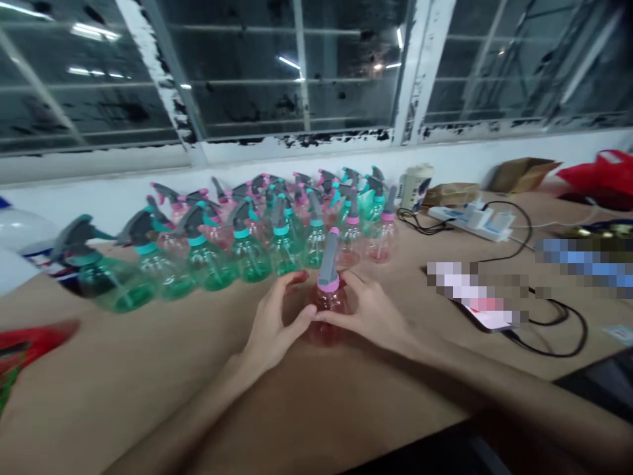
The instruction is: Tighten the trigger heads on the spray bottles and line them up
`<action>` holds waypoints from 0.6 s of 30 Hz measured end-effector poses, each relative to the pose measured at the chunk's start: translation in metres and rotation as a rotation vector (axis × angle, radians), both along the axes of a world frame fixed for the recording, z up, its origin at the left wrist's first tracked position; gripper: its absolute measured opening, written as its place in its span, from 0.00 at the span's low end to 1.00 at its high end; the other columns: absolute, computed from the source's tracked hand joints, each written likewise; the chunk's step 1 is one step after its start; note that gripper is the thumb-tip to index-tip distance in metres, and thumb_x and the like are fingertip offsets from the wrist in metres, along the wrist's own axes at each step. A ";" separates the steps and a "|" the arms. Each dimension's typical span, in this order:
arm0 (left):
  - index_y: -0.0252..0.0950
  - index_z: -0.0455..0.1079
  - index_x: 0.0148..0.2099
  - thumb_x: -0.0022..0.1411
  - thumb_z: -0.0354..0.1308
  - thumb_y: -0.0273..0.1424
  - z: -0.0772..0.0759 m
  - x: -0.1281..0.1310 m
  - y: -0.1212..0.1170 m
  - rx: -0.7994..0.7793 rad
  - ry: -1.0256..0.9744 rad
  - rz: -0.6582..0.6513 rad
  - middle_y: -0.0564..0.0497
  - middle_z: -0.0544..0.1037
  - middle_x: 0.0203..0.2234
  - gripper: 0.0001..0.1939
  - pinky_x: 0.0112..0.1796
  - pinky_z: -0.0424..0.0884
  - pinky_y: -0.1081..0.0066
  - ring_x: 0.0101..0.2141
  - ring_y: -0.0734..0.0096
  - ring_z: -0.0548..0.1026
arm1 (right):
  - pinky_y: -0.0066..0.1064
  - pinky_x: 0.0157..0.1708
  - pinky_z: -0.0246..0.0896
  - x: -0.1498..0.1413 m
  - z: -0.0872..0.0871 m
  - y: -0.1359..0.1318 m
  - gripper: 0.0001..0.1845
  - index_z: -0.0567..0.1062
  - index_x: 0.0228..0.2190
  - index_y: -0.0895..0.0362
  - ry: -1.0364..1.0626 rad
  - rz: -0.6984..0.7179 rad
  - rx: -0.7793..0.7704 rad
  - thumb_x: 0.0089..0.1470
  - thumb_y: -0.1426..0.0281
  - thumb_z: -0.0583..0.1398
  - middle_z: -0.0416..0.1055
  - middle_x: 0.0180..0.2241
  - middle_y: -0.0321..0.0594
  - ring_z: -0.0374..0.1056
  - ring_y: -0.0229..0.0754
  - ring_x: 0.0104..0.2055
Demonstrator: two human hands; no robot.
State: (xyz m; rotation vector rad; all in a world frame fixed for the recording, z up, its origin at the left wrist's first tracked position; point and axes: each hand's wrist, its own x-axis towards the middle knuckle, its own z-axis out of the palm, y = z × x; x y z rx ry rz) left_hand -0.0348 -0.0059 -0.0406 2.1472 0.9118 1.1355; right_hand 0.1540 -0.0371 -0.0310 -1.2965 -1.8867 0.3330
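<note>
A pink spray bottle (327,335) with a grey trigger head and pink collar stands upright on the brown tabletop. My left hand (277,320) curves around its left side, thumb across the front. From the right, my right hand (373,307) closes around the same bottle, and the two thumb tips nearly meet before it. The far fingertips of both hands are partly hidden behind the bottle. Just beyond stand green spray bottles with teal collars, such as the green spray bottle (250,258), and a second pink spray bottle (382,243).
Several more spray bottles crowd toward the wall below the windows. On the right are a white power strip (475,221), a phone (475,300) with a black cable, a white container (417,188) and a red bag (601,175). Red material (37,346) lies at the left edge.
</note>
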 end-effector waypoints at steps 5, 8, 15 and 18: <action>0.38 0.55 0.58 0.56 0.59 0.36 0.019 -0.014 -0.015 -0.073 0.019 -0.015 0.42 0.66 0.55 0.30 0.53 0.62 0.54 0.53 0.56 0.66 | 0.43 0.43 0.59 -0.029 -0.009 0.007 0.22 0.68 0.40 0.56 -0.052 0.094 0.104 0.45 0.58 0.62 0.72 0.40 0.43 0.67 0.49 0.43; 0.37 0.57 0.57 0.54 0.61 0.35 0.029 -0.012 -0.016 -0.150 -0.003 0.020 0.43 0.70 0.51 0.30 0.50 0.65 0.56 0.50 0.57 0.69 | 0.43 0.41 0.59 -0.043 -0.014 0.008 0.21 0.68 0.39 0.56 -0.072 0.114 0.147 0.45 0.57 0.62 0.71 0.38 0.42 0.67 0.48 0.41; 0.38 0.64 0.49 0.57 0.59 0.36 0.030 0.003 -0.001 -0.159 -0.110 0.159 0.48 0.75 0.40 0.17 0.45 0.68 0.59 0.41 0.61 0.74 | 0.48 0.49 0.53 -0.056 -0.024 0.012 0.32 0.67 0.44 0.61 -0.130 0.101 0.235 0.46 0.49 0.59 0.70 0.44 0.49 0.63 0.52 0.49; 0.39 0.65 0.47 0.58 0.58 0.33 0.030 0.009 0.005 -0.144 -0.144 0.128 0.49 0.75 0.40 0.14 0.44 0.68 0.62 0.40 0.64 0.74 | 0.51 0.55 0.47 -0.047 -0.027 0.017 0.43 0.64 0.50 0.62 -0.180 0.159 0.272 0.42 0.43 0.58 0.67 0.50 0.53 0.60 0.54 0.53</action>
